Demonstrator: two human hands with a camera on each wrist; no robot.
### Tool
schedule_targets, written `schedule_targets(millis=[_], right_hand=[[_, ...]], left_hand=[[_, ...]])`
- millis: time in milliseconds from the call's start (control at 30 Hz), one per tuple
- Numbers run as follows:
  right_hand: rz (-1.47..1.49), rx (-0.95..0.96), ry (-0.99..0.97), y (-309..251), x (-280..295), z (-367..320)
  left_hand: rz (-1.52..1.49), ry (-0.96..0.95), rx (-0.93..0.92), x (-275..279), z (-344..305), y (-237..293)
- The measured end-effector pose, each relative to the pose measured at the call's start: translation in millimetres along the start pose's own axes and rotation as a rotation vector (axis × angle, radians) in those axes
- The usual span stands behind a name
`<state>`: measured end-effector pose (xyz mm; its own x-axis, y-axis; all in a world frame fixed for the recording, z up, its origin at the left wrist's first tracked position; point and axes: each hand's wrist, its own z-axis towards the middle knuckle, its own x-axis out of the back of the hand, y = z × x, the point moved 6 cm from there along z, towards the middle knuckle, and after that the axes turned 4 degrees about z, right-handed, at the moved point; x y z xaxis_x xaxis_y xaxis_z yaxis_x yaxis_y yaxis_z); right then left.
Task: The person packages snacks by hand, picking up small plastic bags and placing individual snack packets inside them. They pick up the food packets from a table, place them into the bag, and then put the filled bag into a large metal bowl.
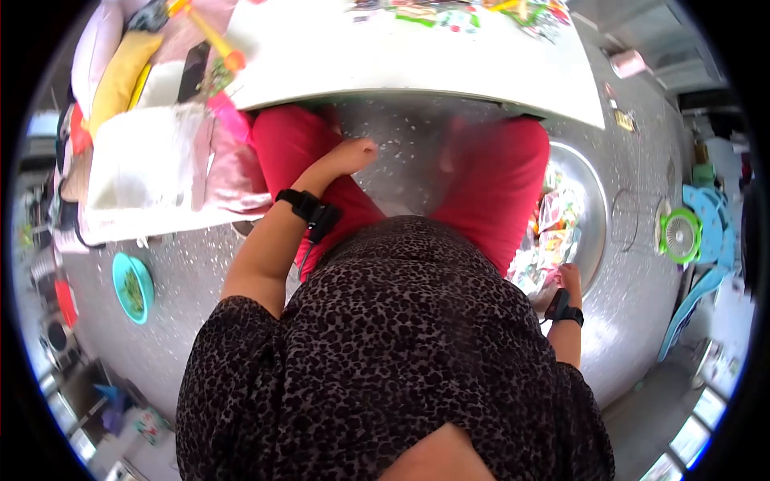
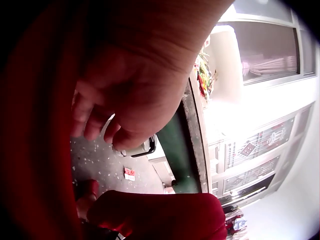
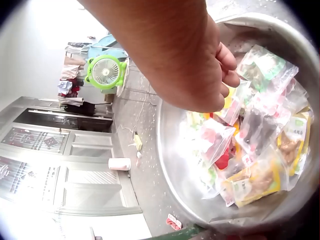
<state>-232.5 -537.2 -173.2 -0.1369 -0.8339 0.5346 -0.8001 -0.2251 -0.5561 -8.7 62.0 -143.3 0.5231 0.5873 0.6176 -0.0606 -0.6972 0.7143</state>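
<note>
Over the left thigh, my left hand [image 1: 355,155] hangs with loosely bent fingers; the left wrist view shows nothing between its fingers [image 2: 95,120]. My right hand [image 1: 568,276] is down at the right, inside the rim of a large metal basin [image 1: 597,200]. That basin holds a heap of small clear plastic packets [image 3: 260,130], some with yellow edges and brown contents. In the right wrist view its curled fingers [image 3: 227,57] are right at the packets on the heap's near side. The thumb is hidden, and I cannot tell whether a packet is pinched.
A white table [image 1: 417,60] stands ahead, with colourful packets [image 1: 437,18] along its far side. On the left are a cushioned seat [image 1: 228,172] and a turquoise bowl [image 1: 144,276] of greens on the floor. A green fan [image 1: 680,236] stands right, beyond a wire rack [image 1: 638,218].
</note>
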Motion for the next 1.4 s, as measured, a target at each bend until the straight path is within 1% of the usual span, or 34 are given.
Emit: schedule_targets(millis=[67, 100, 167, 267, 367, 467, 567, 667, 733, 767, 867, 900, 967, 1000, 1033, 1067, 1133, 1167, 1200, 1267, 1300, 1333, 1400], right_hand=[[0.023, 0.047, 0.097, -26.9, -1.0, -6.9], [0.062, -0.008, 0.030, -33.0, -2.6, -3.6], [0.055, -0.003, -0.003, -40.4, -4.1, 9.1], [0.052, 0.000, -0.051, -54.3, -11.2, 18.5], [-0.009, 0.051, -0.034, -80.4, -22.1, 8.6], [-0.070, 0.099, -0.037, -95.2, -29.6, 10.9], [-0.123, 0.148, -0.029, -111.3, -37.4, 4.4], [-0.104, 0.199, -0.029, -118.4, -42.6, 5.5], [-0.083, 0.219, -0.024, -121.0, -45.8, 8.3], [-0.122, 0.218, -0.046, -122.3, -47.7, 9.8], [-0.085, 0.244, -0.023, -129.2, -56.2, -5.4], [-0.070, 0.246, -0.040, -127.7, -58.3, -5.9], [-0.071, 0.237, -0.033, -122.7, -60.1, -8.0], [-0.070, 0.232, -0.030, -118.3, -60.2, -7.9], [-0.047, 0.226, -0.061, -112.0, -59.8, -5.4], [-0.059, 0.218, -0.052, -105.1, -56.8, -3.1], [-0.088, 0.205, -0.037, -97.9, -53.2, -3.5], [-0.062, 0.201, -0.030, -93.8, -51.3, -3.2], [-0.070, 0.182, -0.047, -88.8, -50.6, -1.0], [-0.084, 0.139, -0.079, -76.5, -44.7, 6.5], [-0.079, 0.157, -0.065, -75.6, -42.0, 6.4], [-0.097, 0.135, -0.077, -70.8, -39.1, 8.4], [-0.126, 0.100, -0.102, -66.6, -35.9, 15.8]], left_hand=[[0.026, -0.037, 0.040, -1.2, 0.9, -2.5], [0.034, -0.014, 0.007, -0.5, 0.2, -1.3], [0.055, 0.027, -0.060, -0.2, -1.1, 0.4], [0.085, -0.042, -0.017, -5.2, 3.5, -3.3], [0.111, -0.090, -0.087, -7.3, 6.7, 1.4], [-0.025, -0.151, -0.061, 5.8, -4.0, 26.1], [0.191, -0.355, -0.069, -10.5, 17.7, 21.6], [0.344, -0.294, -0.133, -9.6, 28.7, 40.1], [0.297, -0.209, -0.071, -21.3, 41.7, 33.9], [0.274, -0.165, -0.043, -30.7, 50.9, 28.8], [0.260, -0.203, -0.029, -82.9, 87.8, 12.9], [-0.019, -0.259, 0.202, -104.0, 93.3, -6.5], [-0.204, 0.133, 0.529, -140.8, 123.9, -32.3], [-0.336, 0.270, 0.566, -144.5, 124.5, -37.8], [-0.467, 0.416, 0.585, -128.6, 107.6, -25.0], [-0.510, 0.399, 0.547, -118.4, 91.2, -10.3], [-0.599, 0.361, 0.474, -50.3, 16.6, 63.0], [-0.412, 0.270, 0.255, -56.7, 28.0, 73.9], [-0.242, 0.219, 0.027, -63.9, 35.9, 85.9], [-0.206, 0.080, -0.259, -78.3, 41.0, 108.6], [-0.350, 0.018, -0.327, -78.4, 37.2, 120.9], [-0.496, -0.041, -0.392, -77.0, 30.2, 133.4], [-0.416, -0.235, -0.418, -76.2, 13.3, 154.7]])
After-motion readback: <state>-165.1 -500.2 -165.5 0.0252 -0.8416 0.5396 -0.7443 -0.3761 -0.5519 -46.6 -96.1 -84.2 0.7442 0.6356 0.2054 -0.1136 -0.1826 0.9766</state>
